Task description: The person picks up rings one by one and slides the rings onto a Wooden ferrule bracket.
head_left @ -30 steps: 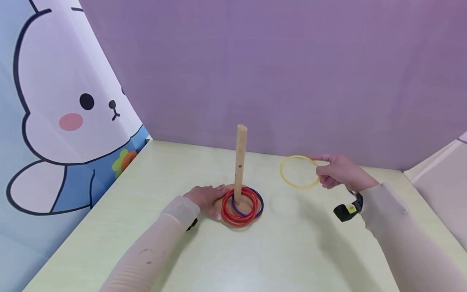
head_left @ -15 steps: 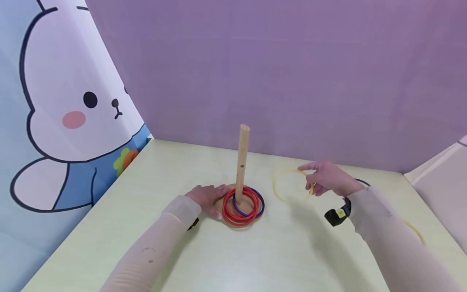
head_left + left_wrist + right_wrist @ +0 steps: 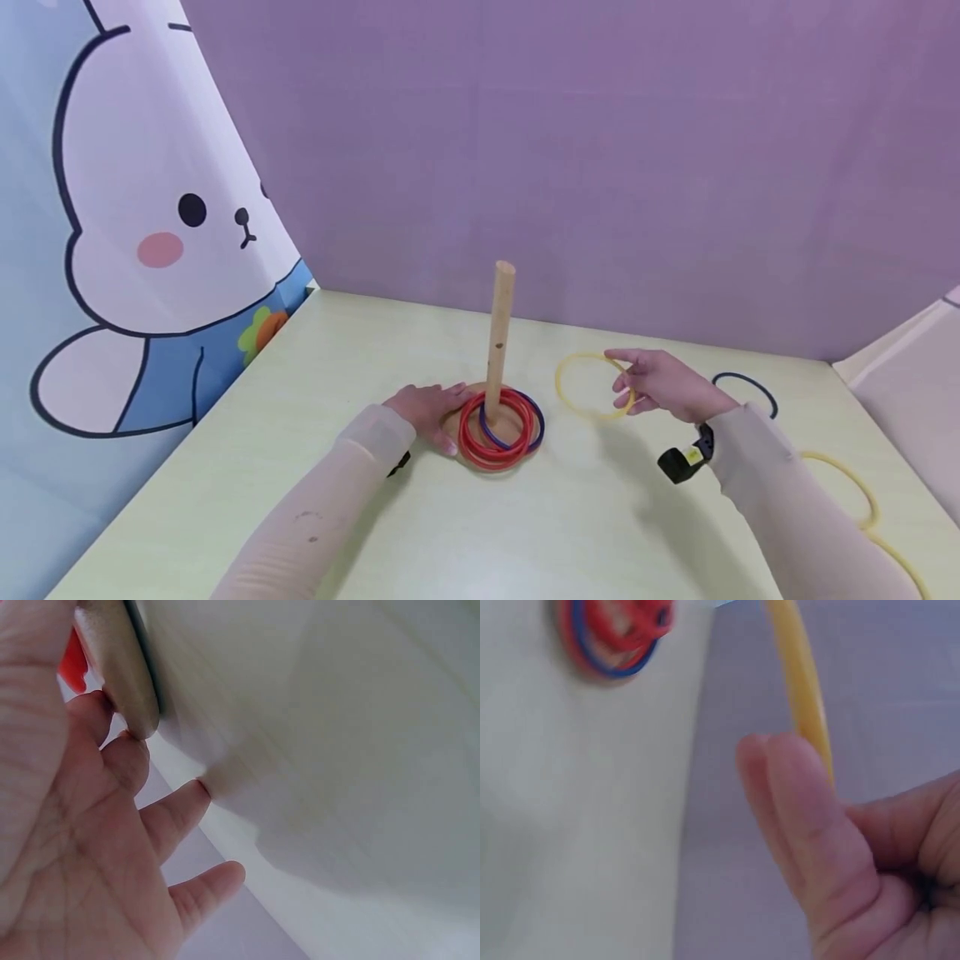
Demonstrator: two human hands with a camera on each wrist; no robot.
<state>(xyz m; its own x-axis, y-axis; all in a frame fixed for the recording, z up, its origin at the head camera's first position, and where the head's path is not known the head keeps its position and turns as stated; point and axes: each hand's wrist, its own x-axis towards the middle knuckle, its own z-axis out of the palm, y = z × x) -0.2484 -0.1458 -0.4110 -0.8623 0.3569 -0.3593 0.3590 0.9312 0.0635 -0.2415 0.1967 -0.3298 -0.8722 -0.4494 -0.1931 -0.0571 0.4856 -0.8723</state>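
Observation:
A wooden post (image 3: 498, 333) rises upright from a round wooden base (image 3: 452, 423). Several red rings (image 3: 491, 458) and a blue ring (image 3: 542, 425) lie around the foot of the post. My left hand (image 3: 429, 412) rests against the base's left side, fingers spread; in the left wrist view, fingertips touch the base's rounded edge. To the right of the post, my right hand (image 3: 667, 385) pinches a yellow ring (image 3: 802, 682) by its right side. That ring is held above the table, apart from the post.
Beyond my right wrist lies another blue ring (image 3: 757, 386), partly hidden by the sleeve. Yellow rings (image 3: 862, 483) lie at the table's right side, partly behind my forearm. A purple backdrop (image 3: 570, 167) closes off the table's far edge.
My right hand has shifted left and slightly nearer with the yellow ring, toward the post. Rings at the right have come into view from behind the arm. My left hand stays at the base.

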